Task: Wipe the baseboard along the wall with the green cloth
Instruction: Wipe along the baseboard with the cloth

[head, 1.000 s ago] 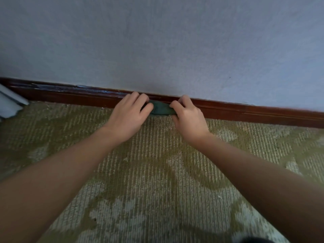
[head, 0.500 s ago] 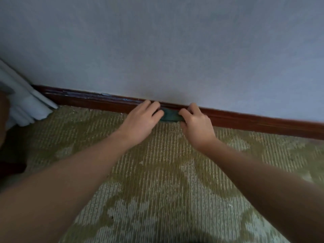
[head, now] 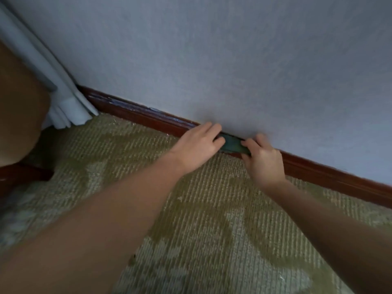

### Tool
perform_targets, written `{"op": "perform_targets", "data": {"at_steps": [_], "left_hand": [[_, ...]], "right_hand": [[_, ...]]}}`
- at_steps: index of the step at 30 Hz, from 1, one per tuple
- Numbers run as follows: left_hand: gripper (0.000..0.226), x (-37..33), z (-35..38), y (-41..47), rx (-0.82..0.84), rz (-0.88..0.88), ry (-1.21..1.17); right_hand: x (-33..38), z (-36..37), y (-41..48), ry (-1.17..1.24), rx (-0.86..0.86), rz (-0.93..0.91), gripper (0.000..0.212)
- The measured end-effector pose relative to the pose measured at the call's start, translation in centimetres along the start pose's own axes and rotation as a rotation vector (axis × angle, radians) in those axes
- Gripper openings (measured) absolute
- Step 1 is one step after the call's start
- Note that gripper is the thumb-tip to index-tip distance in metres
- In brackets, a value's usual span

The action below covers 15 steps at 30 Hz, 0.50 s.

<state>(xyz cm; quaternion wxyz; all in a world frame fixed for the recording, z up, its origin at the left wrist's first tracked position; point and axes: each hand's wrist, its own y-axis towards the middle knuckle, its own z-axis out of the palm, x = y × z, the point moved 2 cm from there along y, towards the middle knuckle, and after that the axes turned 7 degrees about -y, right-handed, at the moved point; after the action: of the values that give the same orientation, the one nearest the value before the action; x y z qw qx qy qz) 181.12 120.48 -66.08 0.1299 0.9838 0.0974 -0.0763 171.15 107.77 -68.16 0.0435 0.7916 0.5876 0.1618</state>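
A dark red-brown wooden baseboard (head: 144, 118) runs along the foot of the pale wall, slanting down to the right. A folded green cloth (head: 232, 145) lies pressed against it. My left hand (head: 198, 146) holds the cloth's left end, fingers curled over the top of the baseboard. My right hand (head: 263, 160) pinches the right end. Only a short strip of cloth shows between the two hands; the rest is hidden under them.
Patterned green and cream carpet (head: 212, 219) covers the floor. A white curtain (head: 63, 102) hangs down to the carpet at the left end of the baseboard. A brown upholstered piece of furniture (head: 19, 115) with a dark wooden base stands at the far left.
Both hands and the cloth have slid left along the baseboard. The view has turned left, bringing the curtain and the furniture into sight.
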Motion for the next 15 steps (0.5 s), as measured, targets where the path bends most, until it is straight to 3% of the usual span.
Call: {"op": "perform_targets", "data": {"at_steps": [7, 10, 13, 15], "left_hand": [[0.027, 1.6, 0.4, -0.1, -0.063, -0.02, -0.032], [0.006, 2.5, 1.0, -0.4, -0.071, -0.047, -0.069], [0.024, 2.7, 1.9, -0.7, -0.104, -0.064, -0.111], [0.005, 2.5, 2.3, -0.9, -0.132, -0.052, -0.111]], "right_hand": [[0.8, 2.3, -0.1, -0.037, -0.128, 0.083, 0.032], [1.8, 2.9, -0.2, -0.023, -0.152, 0.149, 0.032], [2.2, 3.2, -0.3, -0.039, -0.161, 0.156, 0.032], [1.9, 3.2, -0.5, -0.057, -0.161, 0.139, 0.032]]}}
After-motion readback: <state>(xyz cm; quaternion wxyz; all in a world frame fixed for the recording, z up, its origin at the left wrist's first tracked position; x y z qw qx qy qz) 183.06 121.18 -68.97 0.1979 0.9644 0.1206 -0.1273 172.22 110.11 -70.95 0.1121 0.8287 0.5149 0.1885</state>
